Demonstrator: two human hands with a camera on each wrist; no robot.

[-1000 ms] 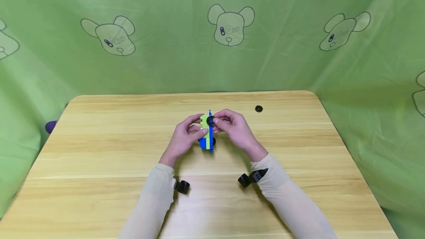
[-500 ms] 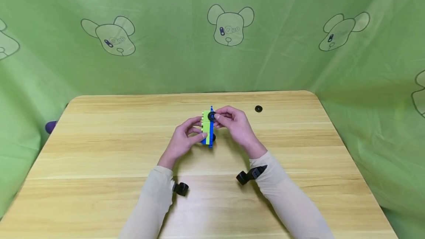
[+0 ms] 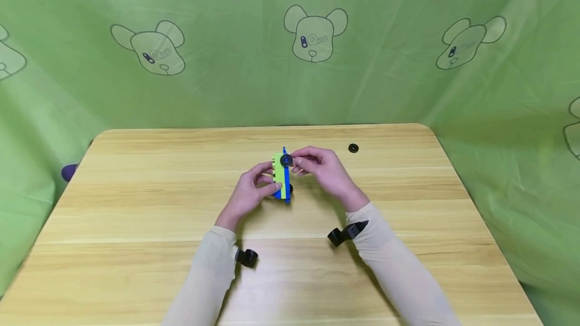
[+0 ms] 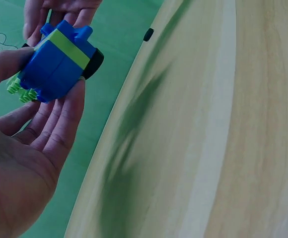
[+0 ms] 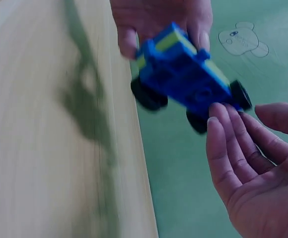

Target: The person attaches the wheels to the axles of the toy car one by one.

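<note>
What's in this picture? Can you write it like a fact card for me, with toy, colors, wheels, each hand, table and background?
Toy: toy car made of blocks, held up off the table
Colors: blue and lime green
Wheels: black wheels, three showing in the right wrist view
Left hand: left hand grips the toy car
Right hand: right hand has its fingers at the underside by a wheel, thumb apart from the car
Table: light wooden table, with one black ring lying on it
Background: green cloth with animal-head outlines
</note>
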